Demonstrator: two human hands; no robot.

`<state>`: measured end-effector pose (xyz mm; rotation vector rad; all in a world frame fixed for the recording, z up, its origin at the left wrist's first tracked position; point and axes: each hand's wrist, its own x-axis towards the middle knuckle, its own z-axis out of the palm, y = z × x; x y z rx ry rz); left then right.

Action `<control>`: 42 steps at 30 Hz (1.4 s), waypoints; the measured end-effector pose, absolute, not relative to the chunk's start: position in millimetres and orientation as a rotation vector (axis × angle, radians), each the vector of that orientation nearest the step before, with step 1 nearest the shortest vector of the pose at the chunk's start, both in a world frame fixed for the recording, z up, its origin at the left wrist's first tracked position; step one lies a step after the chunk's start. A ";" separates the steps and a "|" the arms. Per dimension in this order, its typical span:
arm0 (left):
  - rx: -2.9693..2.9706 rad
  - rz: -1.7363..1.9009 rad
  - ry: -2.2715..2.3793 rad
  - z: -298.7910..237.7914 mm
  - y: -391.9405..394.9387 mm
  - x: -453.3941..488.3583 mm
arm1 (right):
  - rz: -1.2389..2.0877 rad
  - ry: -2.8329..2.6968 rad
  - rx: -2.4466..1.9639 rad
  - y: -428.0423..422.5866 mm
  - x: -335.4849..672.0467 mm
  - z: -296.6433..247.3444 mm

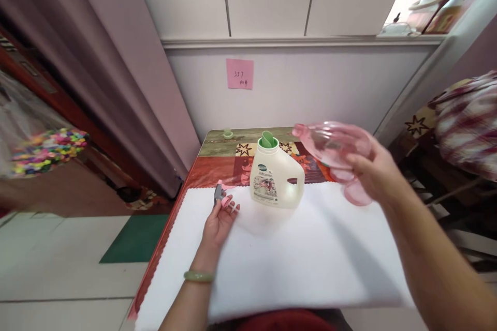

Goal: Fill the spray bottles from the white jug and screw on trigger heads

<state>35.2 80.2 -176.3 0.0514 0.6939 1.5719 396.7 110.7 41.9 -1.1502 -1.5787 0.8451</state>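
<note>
And here's the left hand, fingers loosely curled round a pink-and-grey spray head just left of the cream detergent jug, while the right hand grips a clear pink bottle to its right, tipped sideways, neck pointing jugward! The jug stands upright, green spout showing, on a white cloth over the bench; behind it, leftward, a small pale-green cap.
</note>
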 end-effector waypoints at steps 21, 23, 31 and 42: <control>0.090 1.734 0.718 -47.5 56.6 95.2 | 1.215 -1.206 -1.141 -3.6 385.2 -117.0; 0.116 1.733 0.750 -44.6 54.6 108.0 | 1.221 -1.206 -1.108 -3.6 379.2 -119.0; 0.256 1.708 0.785 -39.6 36.5 170.9 | 1.081 -1.130 -0.997 -2.7 330.2 -110.9; 0.233 1.765 0.796 -21.6 26.5 180.5 | 0.345 -1.374 -0.993 -1.9 322.5 -110.9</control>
